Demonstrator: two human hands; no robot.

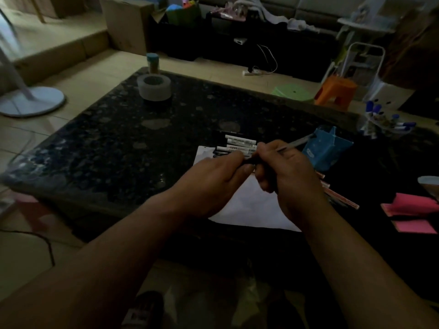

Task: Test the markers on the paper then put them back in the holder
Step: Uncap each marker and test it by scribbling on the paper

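Note:
Both my hands meet over a white sheet of paper on the dark stone table. My right hand grips a thin pen whose clear barrel points up and to the right. My left hand pinches the pen's dark end where the two hands touch. Several white and black markers lie side by side just beyond the paper. A blue star-shaped holder stands to the right of my hands. More pens with red stripes lie under my right wrist.
A grey tape roll sits at the table's far left, a blue-capped jar behind it. A clear cup with blue-capped markers stands far right. Pink sticky notes lie at the right edge. Stools and a fan base stand on the floor.

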